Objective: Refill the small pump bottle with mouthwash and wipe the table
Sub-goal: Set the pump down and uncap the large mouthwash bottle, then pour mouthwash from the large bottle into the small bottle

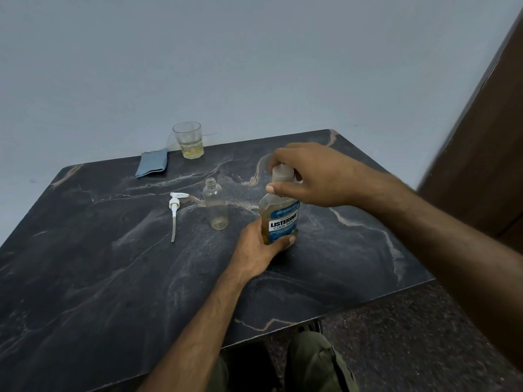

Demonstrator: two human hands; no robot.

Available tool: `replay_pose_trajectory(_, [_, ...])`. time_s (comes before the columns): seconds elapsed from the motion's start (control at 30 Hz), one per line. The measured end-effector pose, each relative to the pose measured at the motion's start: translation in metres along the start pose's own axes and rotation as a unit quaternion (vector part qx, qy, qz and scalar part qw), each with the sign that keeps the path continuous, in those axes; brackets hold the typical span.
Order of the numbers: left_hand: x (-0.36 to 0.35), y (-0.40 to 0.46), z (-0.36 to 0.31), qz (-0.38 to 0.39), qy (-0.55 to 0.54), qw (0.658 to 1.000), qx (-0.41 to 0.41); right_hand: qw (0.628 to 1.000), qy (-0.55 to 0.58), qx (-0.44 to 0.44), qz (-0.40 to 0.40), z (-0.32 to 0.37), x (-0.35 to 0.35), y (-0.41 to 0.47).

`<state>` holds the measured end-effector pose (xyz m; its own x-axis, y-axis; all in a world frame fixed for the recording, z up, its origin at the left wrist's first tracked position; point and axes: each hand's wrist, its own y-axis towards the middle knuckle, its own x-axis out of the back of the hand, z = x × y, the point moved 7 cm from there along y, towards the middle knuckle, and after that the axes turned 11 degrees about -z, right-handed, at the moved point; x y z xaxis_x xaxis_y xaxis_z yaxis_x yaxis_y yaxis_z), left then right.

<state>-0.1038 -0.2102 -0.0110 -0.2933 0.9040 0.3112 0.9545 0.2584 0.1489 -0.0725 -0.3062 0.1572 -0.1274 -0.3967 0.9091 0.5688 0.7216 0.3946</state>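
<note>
A mouthwash bottle (280, 220) with a blue label and yellowish liquid stands upright on the dark marble table (113, 278). My left hand (259, 251) grips its lower body. My right hand (307, 172) comes from above and grips the bottle's clear cap (281, 174) with thumb and fingers. To the left stands the small clear bottle (215, 205), uncapped, with a trace of liquid at its bottom. Its white pump head (175, 210), tube attached, lies flat on the table further left.
A folded blue cloth (152, 163) lies near the table's far edge, next to a drinking glass (189, 140) holding a little yellowish liquid. A grey wall rises behind the table. A dark wooden door (486, 142) stands at the right.
</note>
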Motion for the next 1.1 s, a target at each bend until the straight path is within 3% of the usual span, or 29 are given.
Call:
replay_pose_trajectory(0.17, [0.0,0.001,0.001,0.001,0.001,1.0,-0.002,0.998,0.054,-0.006,-0.026,0.0,0.013,0.002])
replay_pose_trajectory(0.3, [0.0,0.002,0.003,0.001,0.012,1.0,-0.002,0.974,0.195,-0.041,-0.105,-0.011,0.032,0.004])
replay_pose_trajectory(0.47, [0.001,0.002,0.004,-0.014,0.005,1.0,-0.005,0.862,0.42,-0.153,-0.24,-0.068,0.025,-0.003])
replay_pose_trajectory(0.6, [0.001,0.001,0.004,-0.018,0.005,1.0,0.001,0.778,0.489,-0.27,-0.288,-0.119,-0.024,-0.024])
replay_pose_trajectory(0.7, [0.001,0.002,0.004,-0.021,0.004,1.0,0.0,0.78,0.424,-0.338,-0.312,-0.144,-0.053,-0.042])
replay_pose_trajectory(0.93, [0.001,0.004,0.007,-0.019,0.005,1.0,-0.001,0.785,0.381,-0.383,-0.304,-0.163,-0.094,-0.059])
replay_pose_trajectory(1.1, [0.001,0.003,0.007,-0.015,0.007,1.0,0.0,0.82,0.328,-0.388,-0.265,-0.17,-0.112,-0.065])
